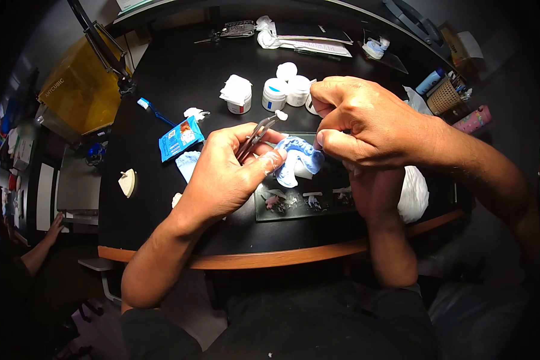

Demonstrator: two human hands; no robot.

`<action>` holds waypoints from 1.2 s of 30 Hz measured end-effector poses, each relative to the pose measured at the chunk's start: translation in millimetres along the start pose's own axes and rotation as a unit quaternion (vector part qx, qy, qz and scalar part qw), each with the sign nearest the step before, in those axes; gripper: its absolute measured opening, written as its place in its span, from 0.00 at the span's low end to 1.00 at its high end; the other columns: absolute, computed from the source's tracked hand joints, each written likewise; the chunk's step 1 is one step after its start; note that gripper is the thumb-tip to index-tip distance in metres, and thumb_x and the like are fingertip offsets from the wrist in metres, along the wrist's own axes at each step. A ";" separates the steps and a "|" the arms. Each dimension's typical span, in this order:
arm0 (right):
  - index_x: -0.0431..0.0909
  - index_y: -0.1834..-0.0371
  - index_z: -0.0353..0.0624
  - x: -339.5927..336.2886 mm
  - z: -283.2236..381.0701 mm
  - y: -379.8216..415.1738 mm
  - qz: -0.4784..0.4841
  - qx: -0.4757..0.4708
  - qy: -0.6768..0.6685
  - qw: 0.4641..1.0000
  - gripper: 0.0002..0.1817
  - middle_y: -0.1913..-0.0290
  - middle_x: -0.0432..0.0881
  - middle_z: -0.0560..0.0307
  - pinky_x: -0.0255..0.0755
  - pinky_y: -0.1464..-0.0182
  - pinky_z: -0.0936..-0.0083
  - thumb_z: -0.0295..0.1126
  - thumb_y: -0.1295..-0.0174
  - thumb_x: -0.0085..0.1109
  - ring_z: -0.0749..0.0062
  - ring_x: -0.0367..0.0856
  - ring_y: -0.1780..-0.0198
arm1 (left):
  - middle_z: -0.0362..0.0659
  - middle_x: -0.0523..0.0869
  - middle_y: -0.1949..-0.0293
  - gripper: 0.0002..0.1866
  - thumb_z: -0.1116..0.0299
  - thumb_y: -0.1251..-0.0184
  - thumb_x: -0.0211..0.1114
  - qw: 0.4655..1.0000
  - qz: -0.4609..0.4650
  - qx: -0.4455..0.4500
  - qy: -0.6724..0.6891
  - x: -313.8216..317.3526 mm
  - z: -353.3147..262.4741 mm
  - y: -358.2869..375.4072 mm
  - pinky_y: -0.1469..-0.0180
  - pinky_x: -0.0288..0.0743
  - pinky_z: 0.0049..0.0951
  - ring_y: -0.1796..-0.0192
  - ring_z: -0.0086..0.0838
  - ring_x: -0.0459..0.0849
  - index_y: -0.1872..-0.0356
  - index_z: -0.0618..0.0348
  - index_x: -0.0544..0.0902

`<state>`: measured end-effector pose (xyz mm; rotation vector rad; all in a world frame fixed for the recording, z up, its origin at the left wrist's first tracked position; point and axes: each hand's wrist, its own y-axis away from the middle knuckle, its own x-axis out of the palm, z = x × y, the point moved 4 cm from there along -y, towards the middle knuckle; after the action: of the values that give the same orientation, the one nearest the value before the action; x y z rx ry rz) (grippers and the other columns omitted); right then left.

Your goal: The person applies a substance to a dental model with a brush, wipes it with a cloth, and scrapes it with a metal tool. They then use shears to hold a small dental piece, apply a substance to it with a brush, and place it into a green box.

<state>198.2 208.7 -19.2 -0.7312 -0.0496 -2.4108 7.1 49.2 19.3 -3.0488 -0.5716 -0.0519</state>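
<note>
My left hand (222, 168) is closed around metal tweezers (255, 138), whose tips grip a small white tuft (281, 114). Its thumb and fingers, smeared with white, also hold a blue horseshoe-shaped dental model (297, 157) with a pale piece inside the arch. My right hand (375, 189) is right of the model, mostly hidden beneath another person's hand, so its fingers do not show. That other person's hand (363, 123) reaches in from the right, curled, fingertips near the model. Below lies a glass slab (336, 211) with pinkish and white smears.
White jars (275, 96) stand behind the hands, with a tissue-topped jar (239, 99) to their left. A blue packet (180, 139), a toothbrush (153, 111) and a cream cast (127, 182) lie left. A crumpled white bag (414, 195) sits right. Another person's hand (54, 228) shows far left.
</note>
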 end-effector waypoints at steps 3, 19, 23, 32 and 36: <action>0.78 0.55 0.38 18.0 6.0 2.1 0.002 0.011 -0.018 1.000 0.18 0.65 0.76 0.59 0.67 0.63 0.73 0.44 0.23 0.50 0.75 0.73 0.64 | 0.39 0.88 0.68 0.11 0.75 0.30 0.71 1.000 0.002 -0.002 -0.011 -0.9 -0.2 -0.2 0.62 0.77 0.18 0.66 0.14 0.83 0.51 0.70 0.86; 0.79 0.65 0.34 10.9 15.9 5.0 -0.001 0.016 -0.004 1.000 0.06 0.66 0.82 0.54 0.71 0.61 0.76 0.24 0.36 0.52 0.78 0.75 0.76 | 0.36 0.88 0.66 0.14 0.70 0.30 0.72 1.000 0.007 -0.021 -0.008 -1.2 -4.7 2.4 0.52 0.75 0.19 0.61 0.15 0.83 0.48 0.68 0.86; 0.79 0.65 0.34 11.2 15.4 5.7 -0.005 0.017 -0.004 1.000 0.06 0.65 0.82 0.53 0.72 0.62 0.76 0.24 0.36 0.52 0.78 0.75 0.76 | 0.39 0.88 0.67 0.11 0.75 0.30 0.70 1.000 -0.003 -0.005 0.001 -0.1 -3.8 1.0 0.61 0.78 0.18 0.65 0.15 0.84 0.51 0.71 0.86; 0.79 0.65 0.33 11.2 15.2 5.2 -0.001 0.017 -0.005 1.000 0.06 0.65 0.82 0.53 0.71 0.63 0.76 0.24 0.36 0.52 0.78 0.75 0.76 | 0.36 0.88 0.66 0.14 0.70 0.30 0.73 0.999 0.003 -0.014 -0.029 -0.9 -5.1 2.5 0.53 0.75 0.19 0.62 0.15 0.82 0.48 0.68 0.87; 0.79 0.65 0.34 10.9 14.7 5.1 -0.002 0.016 -0.003 1.000 0.07 0.65 0.82 0.53 0.71 0.63 0.76 0.25 0.36 0.52 0.77 0.75 0.76 | 0.36 0.88 0.66 0.15 0.70 0.31 0.73 0.999 0.002 -0.018 -0.030 -1.2 -3.8 2.0 0.53 0.74 0.19 0.62 0.15 0.82 0.48 0.68 0.86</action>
<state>201.2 201.6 -1.8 -0.7243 -0.0916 -2.4055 6.6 46.7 22.9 -3.0954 -0.5741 0.0315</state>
